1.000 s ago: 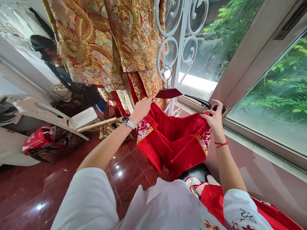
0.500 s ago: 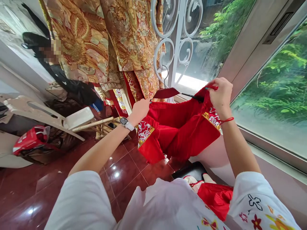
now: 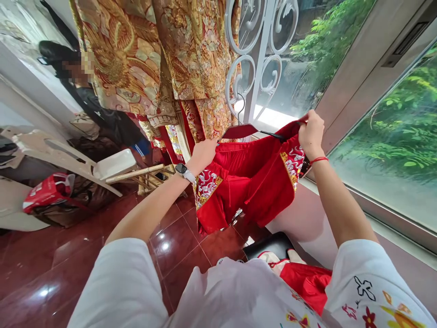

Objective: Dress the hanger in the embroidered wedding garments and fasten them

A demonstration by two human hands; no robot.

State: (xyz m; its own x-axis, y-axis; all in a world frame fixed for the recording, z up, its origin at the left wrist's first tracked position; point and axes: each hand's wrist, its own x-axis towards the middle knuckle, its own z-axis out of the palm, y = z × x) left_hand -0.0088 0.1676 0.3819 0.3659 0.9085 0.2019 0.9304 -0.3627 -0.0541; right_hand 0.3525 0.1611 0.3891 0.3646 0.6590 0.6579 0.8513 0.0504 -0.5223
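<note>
The garment (image 3: 244, 166) hangs in the air between our hands, its waistband (image 3: 235, 149) pulled open and its lower edge above the floor (image 3: 186, 248). Our left hand (image 3: 204, 155) is closed narrowly on the left end of the waistband (whether it pinches the hanger also, we cannot tell). Our right hand (image 3: 311, 133) makes a tight pinch on the right end, which is higher. The hanger (image 3: 241, 131) stands behind the opening, and its right arm passes out of sight at the cloth.

This right end has just changed: one second ago our right hand was lower, with fingers more spread, and the black tip of the hanger was bare; now cloth hides it. We judge that the waistband is better stretched for the work, but no fastening can be seen. Compared with half a second ago, our right hand is slightly more inward, and the right embroidery (image 3: 293, 161) shows more fully.

Beyond are the gold gowns (image 3: 205, 54) and the white scrollwork (image 3: 263, 45). Below, another red cloth (image 3: 305, 278) lies on the seat (image 3: 273, 243), whose far left corner shows.
</note>
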